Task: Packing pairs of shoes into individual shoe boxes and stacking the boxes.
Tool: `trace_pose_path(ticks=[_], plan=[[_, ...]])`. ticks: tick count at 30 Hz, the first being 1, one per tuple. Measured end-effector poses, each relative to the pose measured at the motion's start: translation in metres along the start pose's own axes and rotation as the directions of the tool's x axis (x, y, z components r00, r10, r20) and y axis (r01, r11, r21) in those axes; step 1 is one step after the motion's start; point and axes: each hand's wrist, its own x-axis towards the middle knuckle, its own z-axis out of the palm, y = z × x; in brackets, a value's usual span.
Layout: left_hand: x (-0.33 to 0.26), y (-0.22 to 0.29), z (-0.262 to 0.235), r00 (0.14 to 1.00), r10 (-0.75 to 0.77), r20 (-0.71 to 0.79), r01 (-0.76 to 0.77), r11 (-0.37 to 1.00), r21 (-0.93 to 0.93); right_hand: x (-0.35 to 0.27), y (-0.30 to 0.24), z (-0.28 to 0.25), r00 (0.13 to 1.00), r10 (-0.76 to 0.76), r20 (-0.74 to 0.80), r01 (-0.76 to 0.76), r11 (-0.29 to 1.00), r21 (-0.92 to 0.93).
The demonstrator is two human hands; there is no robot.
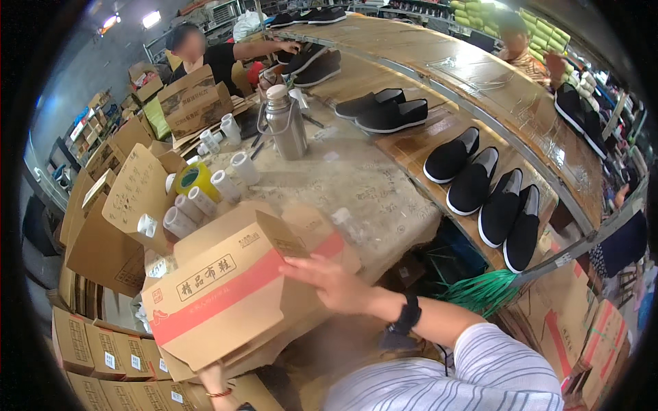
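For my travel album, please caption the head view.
Red-striped cardboard box, left hand at its lower edge, right hand at its side, black shoes shelved beyond.

I count one held carton (223,294), one flask (284,130), four front-row shoes (473,183).

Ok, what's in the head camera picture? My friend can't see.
A person's right hand touches a brown cardboard box with a red stripe, left hand at its lower edge. A beige worktable holds a silver metal flask and white rolls; black cloth shoes sit on brown shelving at right.
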Motion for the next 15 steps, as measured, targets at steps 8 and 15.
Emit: trace_pose_path(ticks=[8, 15], plan=[[0.058, 0.153, -0.002, 0.933, 0.264, 0.243, 0.331, -0.371, -0.868, 0.083, -0.035, -0.061, 0.973, -0.012, -0.232, 0.017, 1.0, 0.02], [0.092, 0.131, 0.022, 0.934, 0.228, 0.274, 0.099, 0.571, -0.815, 0.111, -0.029, 0.008, 0.925, -0.377, -0.041, 0.361, 0.908, -0.211]])
